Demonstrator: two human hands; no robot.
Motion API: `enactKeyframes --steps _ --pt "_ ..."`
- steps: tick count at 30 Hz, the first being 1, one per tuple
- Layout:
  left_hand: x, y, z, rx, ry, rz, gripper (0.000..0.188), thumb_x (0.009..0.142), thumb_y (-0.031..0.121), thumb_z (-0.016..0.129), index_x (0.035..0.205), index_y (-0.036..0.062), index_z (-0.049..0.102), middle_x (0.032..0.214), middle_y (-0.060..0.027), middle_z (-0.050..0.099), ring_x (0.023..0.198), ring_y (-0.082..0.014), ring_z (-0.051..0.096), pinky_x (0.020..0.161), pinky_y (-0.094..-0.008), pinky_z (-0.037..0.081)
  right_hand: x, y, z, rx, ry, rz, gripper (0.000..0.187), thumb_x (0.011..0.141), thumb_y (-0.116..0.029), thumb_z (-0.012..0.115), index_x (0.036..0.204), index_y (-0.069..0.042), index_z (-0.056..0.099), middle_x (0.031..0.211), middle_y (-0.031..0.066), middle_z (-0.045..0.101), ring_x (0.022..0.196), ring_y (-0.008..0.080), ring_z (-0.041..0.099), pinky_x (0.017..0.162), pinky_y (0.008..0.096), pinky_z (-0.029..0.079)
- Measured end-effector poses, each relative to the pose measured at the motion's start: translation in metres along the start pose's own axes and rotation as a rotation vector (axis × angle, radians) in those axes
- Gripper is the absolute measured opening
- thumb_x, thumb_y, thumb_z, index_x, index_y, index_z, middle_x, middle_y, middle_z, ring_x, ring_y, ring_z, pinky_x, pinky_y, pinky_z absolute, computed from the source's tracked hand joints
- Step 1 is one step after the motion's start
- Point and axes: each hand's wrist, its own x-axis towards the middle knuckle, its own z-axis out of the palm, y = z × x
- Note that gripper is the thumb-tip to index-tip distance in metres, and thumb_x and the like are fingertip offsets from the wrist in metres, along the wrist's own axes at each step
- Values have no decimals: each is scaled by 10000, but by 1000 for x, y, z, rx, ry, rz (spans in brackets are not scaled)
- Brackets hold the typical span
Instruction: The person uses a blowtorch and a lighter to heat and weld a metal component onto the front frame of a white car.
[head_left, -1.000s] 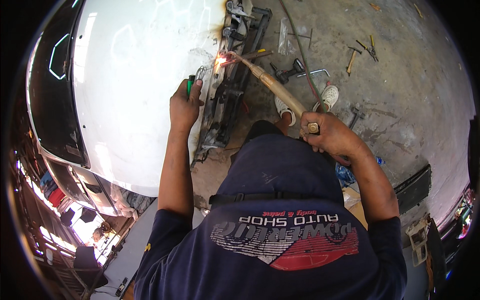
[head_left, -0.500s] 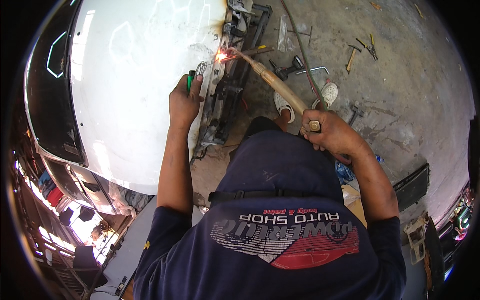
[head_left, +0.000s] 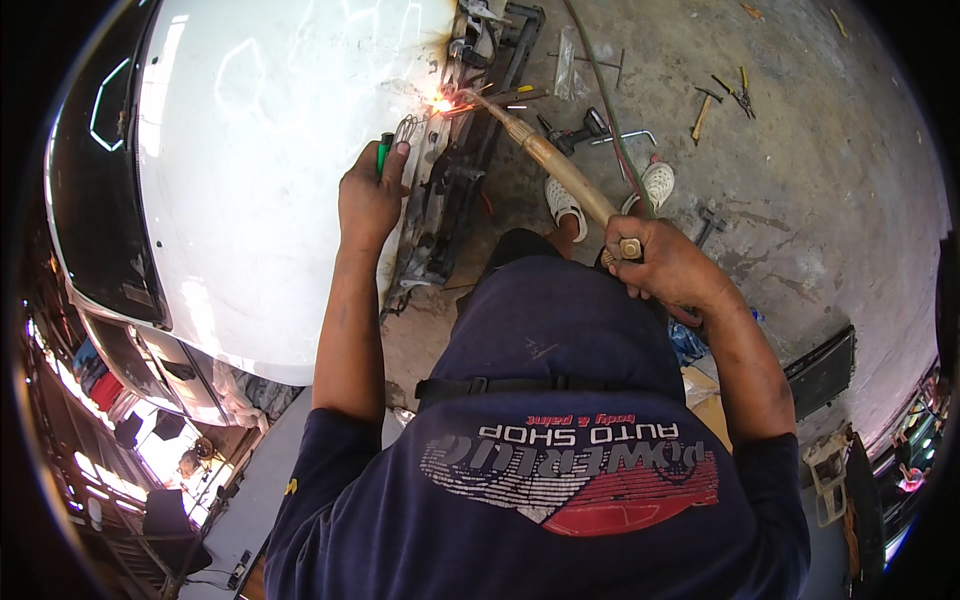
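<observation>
My right hand is wrapped round the handle end of a brass gas torch. The torch slants up and left, and its bent tip points at the edge of a white car hood. A bright orange glow with sparks burns there, by scorched metal. Over the hood's edge, my left hand is closed on a looped thin wire and a slim green object with a dark end. The wire's loops stand just below the glow; whether its end touches the metal is hard to tell.
Red and green hoses run across the concrete floor. A hammer, pliers, a power drill and a bent bar lie beyond my feet in white clogs. The car's exposed front frame stands close on the left.
The glow has grown brighter, with more sparks flying out to both sides. My left hand has moved slightly toward it; my right hand holds nearly still on the torch.
</observation>
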Motion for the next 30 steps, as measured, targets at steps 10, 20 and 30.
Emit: enactKeyframes --steps 10,20,30 --pt "1 0 6 45 47 43 427 1132 480 645 1083 64 727 711 -152 743 698 -309 796 699 -461 596 -1 -2 3 3 18 -4 108 992 -16 683 1052 -83 623 859 4 668 699 111 681 610 294 560" --pt "6 -8 11 82 89 115 394 1126 448 657 1042 68 722 695 -161 729 727 -415 759 707 -531 574 0 -3 4 -22 24 4 95 1001 -25 696 1049 -82 636 824 5 658 695 114 681 610 300 557" --pt "5 -11 13 64 84 98 396 1130 444 651 1038 64 713 743 -208 726 774 -488 728 719 -574 555 3 0 5 0 26 -15 168 1010 -25 751 1022 -93 598 834 -2 673 673 105 667 565 300 541"
